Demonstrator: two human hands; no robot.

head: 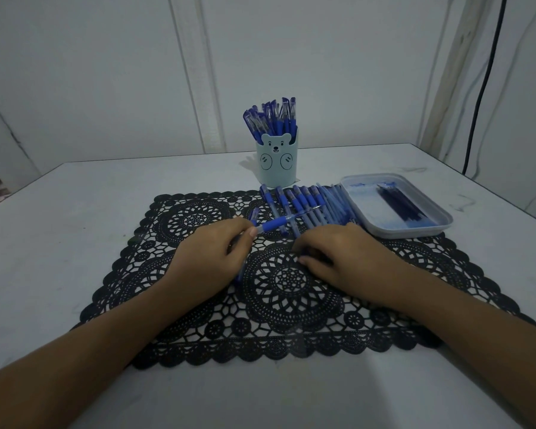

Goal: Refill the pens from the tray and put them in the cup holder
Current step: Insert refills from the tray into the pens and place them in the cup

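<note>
Currently one blue pen [279, 223] is held low over the black lace mat [291, 308], just left of its middle, slanting up and to the right with its tip over the row of loose pens [310, 204]. The left hand [217, 253] grips it, fingers and thumb curled round the barrel just behind the blue grip. The right hand [338, 252] rests knuckles-up on the mat beside it, fingers curled under; whether they hold anything I cannot tell. The loose pens lie side by side along the mat's far edge, against the pale tray [409, 232], which holds a bundle of dark refills [399, 205]. Behind the row stands the bear-faced cup holder [277, 168], crowded with capped pens [273, 119], on the white worktop [75, 212].
</note>
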